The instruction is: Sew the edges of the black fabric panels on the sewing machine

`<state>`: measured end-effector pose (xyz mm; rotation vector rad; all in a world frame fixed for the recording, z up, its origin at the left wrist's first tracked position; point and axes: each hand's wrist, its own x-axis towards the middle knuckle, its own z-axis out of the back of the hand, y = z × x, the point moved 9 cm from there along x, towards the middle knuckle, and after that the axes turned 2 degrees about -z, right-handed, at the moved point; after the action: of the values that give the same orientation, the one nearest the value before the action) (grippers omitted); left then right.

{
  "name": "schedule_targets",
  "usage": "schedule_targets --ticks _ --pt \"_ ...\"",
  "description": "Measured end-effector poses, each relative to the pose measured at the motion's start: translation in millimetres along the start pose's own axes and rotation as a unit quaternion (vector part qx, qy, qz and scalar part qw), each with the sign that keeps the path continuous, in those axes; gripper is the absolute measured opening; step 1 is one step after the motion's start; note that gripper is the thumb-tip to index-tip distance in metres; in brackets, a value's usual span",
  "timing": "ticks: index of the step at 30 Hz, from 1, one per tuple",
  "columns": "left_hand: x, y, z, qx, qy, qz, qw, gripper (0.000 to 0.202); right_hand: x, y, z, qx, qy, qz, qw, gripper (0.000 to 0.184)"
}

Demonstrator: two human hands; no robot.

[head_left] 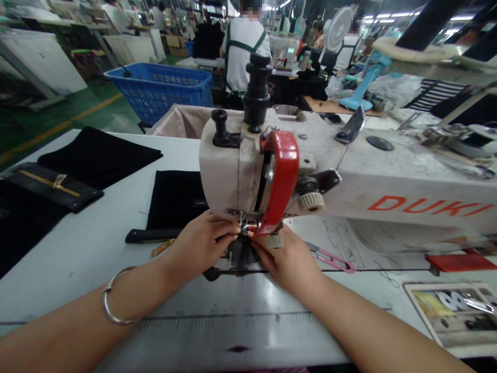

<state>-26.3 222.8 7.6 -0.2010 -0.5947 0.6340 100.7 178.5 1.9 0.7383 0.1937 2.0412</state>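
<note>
Left hand (202,246) pinches thumb to forefinger at the needle (243,227), midway along the table (77,248) toward its near edge; right hand (289,259) pinches there too, what they grip too small to tell. Best brace both wrists low. Needle seems upright, tip down

Around the sewing machine head (233,166), the left hand (200,247) lies at seven o'clock, the right hand (288,260) at five, snips (334,260) at four, cloth (174,199) at ten.

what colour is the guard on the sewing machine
Red; the guard shows best in the head view.
</note>
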Motion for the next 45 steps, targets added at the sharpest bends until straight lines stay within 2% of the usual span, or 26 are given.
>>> schedule_targets --ticks 21,25,30,33,36,40,42,45 --pt "-2 13 -8.4 0.029 0.017 0.039 0.999 0.019 5 -1 -4 0.008 0.019 -0.028 0.999 0.022" --pt "-7 17 -9.2 0.029 0.010 0.032 0.999 0.022 6 1 -5 -0.016 0.027 -0.034 0.999 0.018" --pt "-18 39 -18.8 0.041 0.004 0.027 0.999 0.025 7 4 -9 -0.073 0.038 -0.016 0.996 0.004" --pt "-24 51 -28.4 0.040 0.026 -0.004 0.999 0.022 6 2 -15 -0.084 0.046 -0.015 0.995 0.005" --pt "-27 58 -30.3 0.050 0.035 -0.010 0.998 0.023 6 -1 -19 -0.068 0.048 -0.028 0.996 0.006" --pt "-17 54 -28.2 0.059 0.038 -0.010 0.997 0.022 9 -1 -13 -0.058 0.021 -0.038 0.997 0.009" --pt "-10 49 -21.5 0.055 0.031 0.011 0.998 0.023 10 -1 -8 -0.055 0.006 -0.037 0.998 0.012" --pt "-14 33 -6.4 0.077 0.059 0.065 0.993 0.041 6 -1 2 -0.033 -0.019 -0.038 0.999 0.019"
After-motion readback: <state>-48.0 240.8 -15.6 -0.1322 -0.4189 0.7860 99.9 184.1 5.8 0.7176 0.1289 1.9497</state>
